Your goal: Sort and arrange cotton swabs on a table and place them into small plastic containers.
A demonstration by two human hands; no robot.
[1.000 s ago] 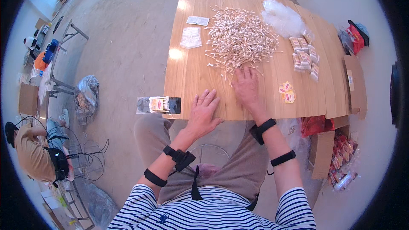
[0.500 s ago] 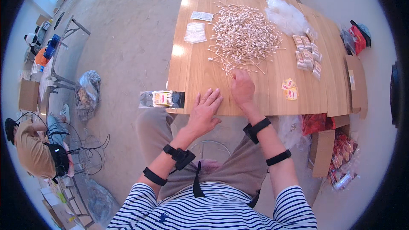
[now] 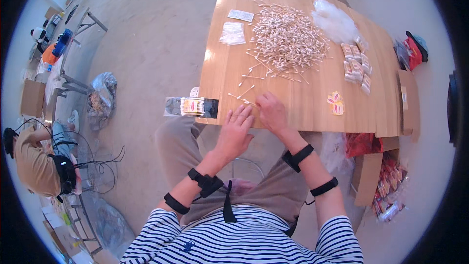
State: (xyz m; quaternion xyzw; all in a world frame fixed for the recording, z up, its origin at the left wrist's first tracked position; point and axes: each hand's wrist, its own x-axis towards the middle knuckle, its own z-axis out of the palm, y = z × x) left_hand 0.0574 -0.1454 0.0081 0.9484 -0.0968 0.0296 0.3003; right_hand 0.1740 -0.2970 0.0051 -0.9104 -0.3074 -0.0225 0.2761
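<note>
Both hands have drawn back to the near table [image 3: 312, 112] edge. Right hand [image 3: 271, 112] curls its fingers over a few swabs [image 3: 243, 96] lying just left of it, long axes slanting; grip unclear. Left hand [image 3: 236, 134] lies open, empty.

The right hand [image 3: 271, 112] curls at the counter's [image 3: 312, 112] near edge, and its fingertips cover whatever they pinch; the sticks just beside them are too thin to tell whether any is gripped. The left hand [image 3: 235, 134] shows only its back, so its palm is hidden. In the heap of cotton swabs [image 3: 288, 39] near the far edge, single pieces blur together. The small packets [image 3: 355, 63] toward the right edge are too small to make out. The person [image 3: 36, 159] at the picture's left rim is partly cut off.
</note>
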